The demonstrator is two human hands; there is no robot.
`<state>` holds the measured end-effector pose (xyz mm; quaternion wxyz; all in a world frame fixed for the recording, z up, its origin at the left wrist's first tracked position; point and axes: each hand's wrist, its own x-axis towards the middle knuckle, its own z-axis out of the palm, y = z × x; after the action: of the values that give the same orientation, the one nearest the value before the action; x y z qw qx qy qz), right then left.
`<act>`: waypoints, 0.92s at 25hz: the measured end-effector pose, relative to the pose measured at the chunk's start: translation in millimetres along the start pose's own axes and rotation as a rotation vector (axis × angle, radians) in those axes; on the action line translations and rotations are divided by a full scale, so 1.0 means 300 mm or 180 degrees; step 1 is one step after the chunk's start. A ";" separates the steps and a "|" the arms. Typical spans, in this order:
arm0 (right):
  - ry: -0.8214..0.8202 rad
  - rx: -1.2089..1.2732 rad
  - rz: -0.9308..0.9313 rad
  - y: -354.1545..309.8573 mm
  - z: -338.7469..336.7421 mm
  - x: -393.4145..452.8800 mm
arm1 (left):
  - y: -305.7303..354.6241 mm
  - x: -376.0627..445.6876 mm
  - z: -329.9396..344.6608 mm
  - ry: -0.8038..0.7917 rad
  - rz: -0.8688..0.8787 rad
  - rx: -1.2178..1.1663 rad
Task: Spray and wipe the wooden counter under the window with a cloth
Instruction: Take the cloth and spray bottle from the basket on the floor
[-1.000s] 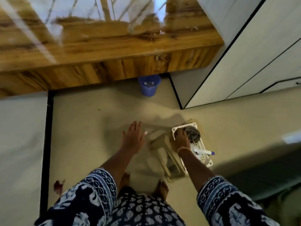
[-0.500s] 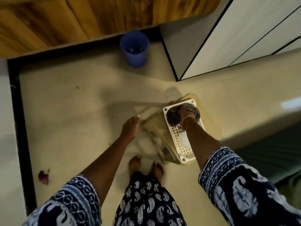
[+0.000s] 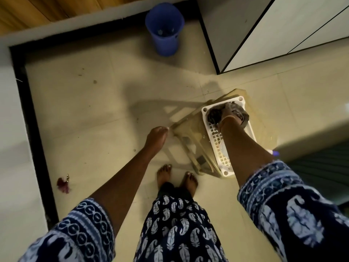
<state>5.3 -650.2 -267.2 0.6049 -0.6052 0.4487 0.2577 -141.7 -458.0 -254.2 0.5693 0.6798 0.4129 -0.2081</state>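
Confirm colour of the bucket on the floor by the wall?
Blue, solid plastic bucket; clearest in the head view, the only view.

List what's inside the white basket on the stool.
In the white basket: a dark patterned cloth at the far end, with the right hand reaching into it. A bottle's blue tip shows past the forearm; the forearm hides the rest.

A home: tiled floor (image 3: pixel 79 110), blue bin (image 3: pixel 164 29), white cupboards (image 3: pixel 283 25), bare feet (image 3: pixel 176 176).
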 end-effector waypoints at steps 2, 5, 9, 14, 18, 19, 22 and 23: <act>0.0113 0.0199 0.0088 -0.027 0.004 -0.095 | 0.046 -0.052 -0.022 0.0023 -0.0322 -0.0251; -0.0036 0.0196 -0.0114 0.011 0.005 -0.280 | 0.101 -0.141 -0.040 -0.0220 -0.0705 -0.0682; -0.1266 -0.0422 0.0348 0.144 -0.036 -0.508 | 0.151 -0.253 -0.049 -0.1006 -0.1048 -0.2160; -0.1764 -0.0143 0.0999 0.272 -0.081 -0.605 | 0.141 -0.295 -0.035 -0.1163 -0.1032 -0.2177; -0.1177 0.0323 0.0720 0.283 -0.158 -0.542 | 0.097 -0.274 0.027 -0.0497 -0.1012 -0.1950; -0.0913 0.0451 0.0657 0.271 -0.188 -0.519 | 0.091 -0.275 0.043 -0.0425 -0.1096 -0.1942; 0.0067 0.0417 0.0300 0.228 -0.298 -0.409 | 0.062 -0.242 0.088 -0.0394 -0.1454 -0.1966; 0.0315 0.0285 0.0117 0.220 -0.330 -0.373 | 0.056 -0.232 0.097 -0.0393 -0.1564 -0.1960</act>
<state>-125.9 -710.9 -191.3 0.6036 -0.5812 0.5002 0.2183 -162.5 -508.3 -199.4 0.7035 0.3445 0.5713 -0.2450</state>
